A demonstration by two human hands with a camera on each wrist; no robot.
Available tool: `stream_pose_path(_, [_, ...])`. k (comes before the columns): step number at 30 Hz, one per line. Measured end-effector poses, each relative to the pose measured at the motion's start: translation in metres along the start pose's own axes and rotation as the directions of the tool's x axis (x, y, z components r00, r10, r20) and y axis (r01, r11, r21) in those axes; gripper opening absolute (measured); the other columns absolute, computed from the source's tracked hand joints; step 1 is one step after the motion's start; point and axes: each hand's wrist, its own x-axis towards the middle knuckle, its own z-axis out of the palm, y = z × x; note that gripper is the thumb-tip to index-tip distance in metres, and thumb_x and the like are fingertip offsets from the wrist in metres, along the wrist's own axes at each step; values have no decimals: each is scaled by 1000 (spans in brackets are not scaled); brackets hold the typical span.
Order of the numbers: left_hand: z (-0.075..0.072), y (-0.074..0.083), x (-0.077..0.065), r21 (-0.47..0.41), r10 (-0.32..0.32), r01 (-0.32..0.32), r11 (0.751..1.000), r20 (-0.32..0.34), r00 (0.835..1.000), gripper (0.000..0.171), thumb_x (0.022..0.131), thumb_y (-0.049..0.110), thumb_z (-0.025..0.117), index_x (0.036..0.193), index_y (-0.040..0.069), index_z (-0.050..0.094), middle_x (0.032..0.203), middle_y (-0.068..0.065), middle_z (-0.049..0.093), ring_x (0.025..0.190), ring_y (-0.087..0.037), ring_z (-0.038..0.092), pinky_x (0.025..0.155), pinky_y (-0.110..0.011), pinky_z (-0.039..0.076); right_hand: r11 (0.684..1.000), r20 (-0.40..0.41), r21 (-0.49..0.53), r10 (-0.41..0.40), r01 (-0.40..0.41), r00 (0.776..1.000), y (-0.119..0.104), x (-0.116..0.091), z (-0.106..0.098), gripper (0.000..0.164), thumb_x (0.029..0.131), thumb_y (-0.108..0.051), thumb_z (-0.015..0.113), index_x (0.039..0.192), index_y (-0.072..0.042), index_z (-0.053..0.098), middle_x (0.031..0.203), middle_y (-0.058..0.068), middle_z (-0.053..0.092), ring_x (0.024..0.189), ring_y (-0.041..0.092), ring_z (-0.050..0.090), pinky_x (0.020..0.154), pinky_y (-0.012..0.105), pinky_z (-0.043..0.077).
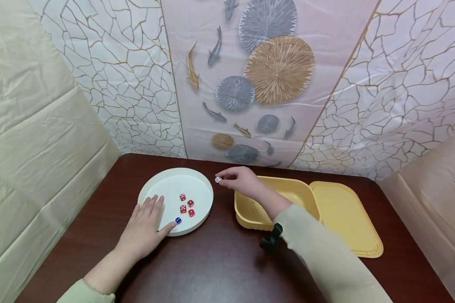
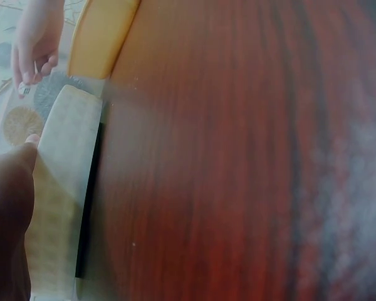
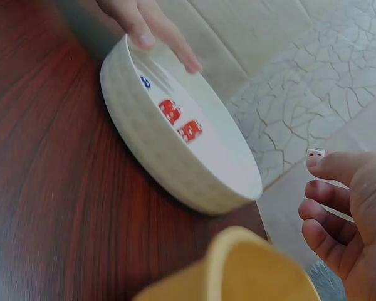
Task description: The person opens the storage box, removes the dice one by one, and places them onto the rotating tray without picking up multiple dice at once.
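Note:
Between thumb and fingertip my right hand [image 1: 239,180] pinches a white die [image 1: 218,179], held above the gap between a round white tray [image 1: 146,185] and a yellow box [image 1: 246,225]. In the right wrist view the same white die [image 3: 315,157] shows dark pips. My left hand [image 1: 144,227] rests on the tray's near-left rim, fingers spread inside it and thumb close to a blue die [image 1: 178,220]. Several red dice lie in the tray, one of them a red die [image 1: 182,197] towards the back. The left wrist view shows only the tray's outer wall [image 2: 66,144], no dice inside.
A flat yellow lid [image 1: 348,219] lies right of the box, on the dark brown table [image 1: 212,265]. Patterned cloth [image 1: 235,139] hangs behind the table, with plain beige cloth [image 1: 42,126] along the left side. My right forearm crosses over the box.

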Motion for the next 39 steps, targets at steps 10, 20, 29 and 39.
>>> stream_pose_path(10, [1,-1,1,7,-8,8,1000,8,1000,90,92,60,59,155,4,29,156,-21,32,146,-41,22,118,-59,13,999,37,42,-7,6,999,-16,17,25,28,94,-27,69,121,-19,73,94,2,66,80,25,62,63,31,54])
stream_pose_path(20, [1,-2,2,6,-13,13,1000,20,1000,90,92,60,58,155,3,27,157,-22,30,147,-41,20,119,-58,11,992,60,-123,-2,9,998,-22,30,50,22,94,-28,70,115,-27,74,94,-4,63,84,17,57,67,26,52])
stream_pose_path(29, [0,-2,1,9,-8,7,1000,20,1000,90,93,60,57,155,2,28,156,-22,31,146,-42,22,119,-59,12,929,115,-361,-35,74,993,-31,40,73,24,95,-27,69,119,-26,74,99,-7,67,86,10,57,74,23,51])
stream_pose_path(39, [-1,-2,0,7,3,-3,1000,9,1000,89,93,61,56,154,2,29,156,-22,32,146,-42,22,118,-59,13,764,202,-614,-90,198,975,-35,45,90,27,100,-26,61,125,-25,71,121,-5,68,110,10,61,98,30,49])
